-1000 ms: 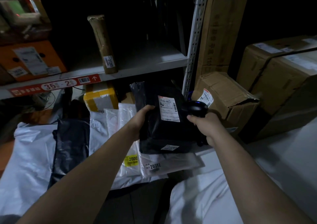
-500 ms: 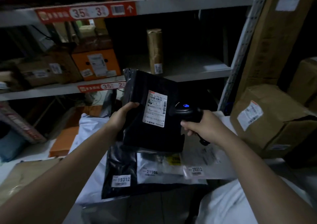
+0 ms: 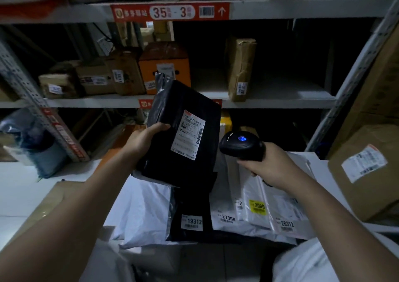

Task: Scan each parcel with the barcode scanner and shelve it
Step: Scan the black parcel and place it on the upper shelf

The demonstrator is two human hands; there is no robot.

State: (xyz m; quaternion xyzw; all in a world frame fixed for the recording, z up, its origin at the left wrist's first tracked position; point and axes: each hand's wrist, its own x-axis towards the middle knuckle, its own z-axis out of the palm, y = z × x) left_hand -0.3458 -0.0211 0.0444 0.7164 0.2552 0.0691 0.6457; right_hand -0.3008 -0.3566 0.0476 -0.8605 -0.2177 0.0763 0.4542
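My left hand (image 3: pixel 144 138) grips the left edge of a black plastic-wrapped parcel (image 3: pixel 172 163), held up in front of the shelf with its white shipping label (image 3: pixel 190 133) facing me. Just right of the parcel, my right hand (image 3: pixel 266 165) holds a black barcode scanner (image 3: pixel 240 146) by its handle; a blue light glows on its top. The scanner head sits beside the label's lower right edge. Below both hands lie a black bag marked 19312 (image 3: pixel 191 221) and white bags marked 21306 (image 3: pixel 227 218) and 20312 (image 3: pixel 287 224).
The grey metal shelf (image 3: pixel 269 103) behind holds a tall brown wrapped parcel (image 3: pixel 239 67), an orange box (image 3: pixel 164 65) and several brown boxes (image 3: pixel 95 78). A red tag reads 35-3 (image 3: pixel 170 11). Cardboard boxes (image 3: pixel 364 169) stand at the right, a brown envelope (image 3: pixel 43 212) at the left.
The view has tilted upward, bringing the 35-3 shelf into sight. My left hand has lifted the black parcel higher toward the shelf. The scanner stays beside its label.
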